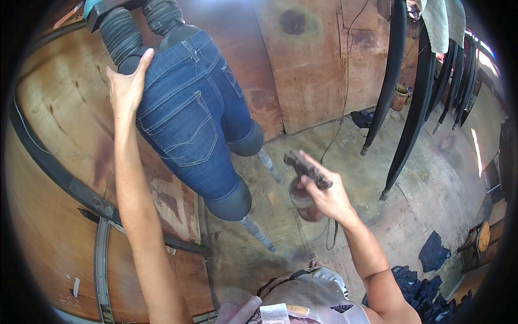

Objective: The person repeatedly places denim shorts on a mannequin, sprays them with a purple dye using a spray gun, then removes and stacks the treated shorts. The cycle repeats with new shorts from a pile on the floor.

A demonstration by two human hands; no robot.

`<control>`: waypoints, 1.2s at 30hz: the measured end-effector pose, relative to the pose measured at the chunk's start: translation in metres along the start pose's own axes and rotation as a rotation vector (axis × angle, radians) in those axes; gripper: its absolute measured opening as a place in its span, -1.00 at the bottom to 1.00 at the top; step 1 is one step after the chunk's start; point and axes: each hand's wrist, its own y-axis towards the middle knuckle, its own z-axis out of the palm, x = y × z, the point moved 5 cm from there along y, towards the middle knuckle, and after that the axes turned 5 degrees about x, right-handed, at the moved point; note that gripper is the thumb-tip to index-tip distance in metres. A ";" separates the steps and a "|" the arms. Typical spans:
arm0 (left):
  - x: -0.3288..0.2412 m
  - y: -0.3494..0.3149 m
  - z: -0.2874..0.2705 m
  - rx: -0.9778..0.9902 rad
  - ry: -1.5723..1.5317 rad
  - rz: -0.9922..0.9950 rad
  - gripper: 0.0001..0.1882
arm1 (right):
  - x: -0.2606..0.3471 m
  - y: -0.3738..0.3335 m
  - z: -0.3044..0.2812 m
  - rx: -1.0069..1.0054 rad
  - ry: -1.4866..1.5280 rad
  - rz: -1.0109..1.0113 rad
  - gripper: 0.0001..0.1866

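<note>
A pair of short-legged-looking blue jeans [183, 113] is fitted on a black leg form [229, 202], its rear pocket facing me. My left hand [127, 83] is at the left side of the waistband, thumb stretched out against it and apart from the fingers. Those fingers are bent and partly hidden. My right hand [329, 197] is closed round a dark spray gun [307, 167] with a round cup [305, 202] below it. The gun is a little to the right of the jeans, apart from them, with its front toward the legs.
Stained wooden panels [307, 70] stand behind the form. Long black tubes [410, 119] hang at the right, below pale cloth [436, 24]. Dark crumpled garments [418, 289] lie on the floor at lower right. A thin hose [332, 237] dangles beneath the gun.
</note>
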 end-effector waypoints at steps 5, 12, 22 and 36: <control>0.014 0.027 0.007 0.228 -0.189 -0.043 0.41 | 0.071 0.013 -0.033 -0.128 0.191 -0.253 -0.40; 0.024 0.032 0.027 0.450 -0.470 -0.016 0.02 | 0.070 0.017 -0.054 -0.096 0.198 -0.135 -0.44; 0.054 0.058 0.071 0.612 -0.758 -0.164 0.01 | 0.051 0.015 -0.063 -0.033 0.148 -0.051 -0.45; 0.046 0.061 0.048 0.504 -0.554 -0.002 -0.04 | -0.019 0.044 -0.017 0.060 -0.211 0.097 -0.41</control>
